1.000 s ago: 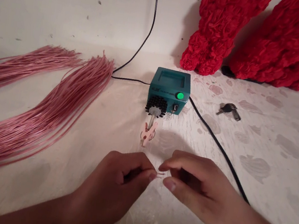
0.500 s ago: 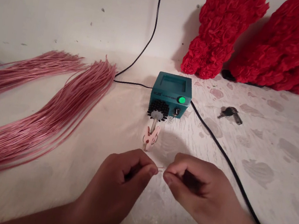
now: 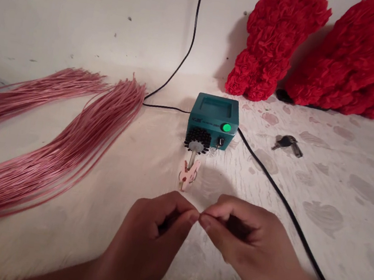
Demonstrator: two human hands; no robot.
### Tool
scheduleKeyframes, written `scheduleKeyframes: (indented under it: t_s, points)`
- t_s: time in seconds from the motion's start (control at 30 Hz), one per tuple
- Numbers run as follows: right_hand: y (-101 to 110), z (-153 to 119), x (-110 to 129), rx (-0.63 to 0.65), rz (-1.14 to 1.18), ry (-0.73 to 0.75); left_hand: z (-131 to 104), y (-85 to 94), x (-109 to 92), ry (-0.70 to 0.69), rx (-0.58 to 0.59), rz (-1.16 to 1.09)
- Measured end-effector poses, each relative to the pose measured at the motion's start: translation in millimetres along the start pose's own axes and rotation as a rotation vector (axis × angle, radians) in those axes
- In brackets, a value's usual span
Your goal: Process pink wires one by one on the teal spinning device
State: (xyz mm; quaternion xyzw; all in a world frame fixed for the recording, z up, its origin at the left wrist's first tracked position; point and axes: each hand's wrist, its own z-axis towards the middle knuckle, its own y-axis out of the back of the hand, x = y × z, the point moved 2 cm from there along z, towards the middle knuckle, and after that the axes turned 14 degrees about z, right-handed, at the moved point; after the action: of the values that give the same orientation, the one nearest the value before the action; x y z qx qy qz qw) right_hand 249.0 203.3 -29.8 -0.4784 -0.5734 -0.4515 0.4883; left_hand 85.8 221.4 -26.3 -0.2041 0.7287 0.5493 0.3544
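Observation:
My left hand (image 3: 161, 233) is closed in a pinch of thumb and forefinger. Facing it, my right hand (image 3: 246, 237) pinches in the same way, and the fingertips of both meet. A thin strand showed between them a moment ago; now the fingertips hide it. Just beyond them a pale pink clip (image 3: 188, 172) sits on the metal shaft of a small teal motor box (image 3: 215, 111). The box has a green button (image 3: 225, 127), a switch (image 3: 221, 141) and a black toothed wheel (image 3: 197, 140).
Two bundles of long pink cords (image 3: 76, 141) lie on the left. Red artificial flowers (image 3: 269, 44) lean against the wall at the back right. Keys (image 3: 288, 144) lie on the patterned cover (image 3: 324, 214). A black cable (image 3: 277, 197) runs past my right arm.
My hands have come together, closing the small gap where the thin strand showed. The camera view has shifted slightly; the box and clip stay in place.

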Motion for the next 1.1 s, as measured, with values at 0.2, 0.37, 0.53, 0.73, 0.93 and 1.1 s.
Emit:
scheduleKeyframes:
  t_s: [0.2, 0.37, 0.53, 0.73, 0.93, 1.1]
  points:
    - [-2.2, -0.1, -1.3, 0.013, 0.091, -0.055, 0.5, 0.1, -0.4, 0.015, 0.004, -0.026]
    - [-3.4, -0.5, -2.2, 0.005, 0.113, -0.065, 0.2, -0.3, -0.1, 0.053, -0.003, -0.021]
    - [-4.3, -1.7, -1.6, -0.008, 0.086, -0.015, -1.0, -1.2, 0.2, 0.056, -0.023, -0.015]
    - [-2.4, -2.2, -2.3, 0.0, 0.072, 0.006, -3.2, -2.7, 2.9, 0.004, -0.031, 0.004]
    - [-2.1, -1.7, -1.9, 0.039, 0.083, -0.032, -3.2, -4.3, 3.6, -0.017, -0.06, 0.027]
    - [-0.8, -0.2, -3.4, 0.042, 0.09, -0.049, -6.1, -3.5, 4.2, -0.053, -0.1, 0.017]
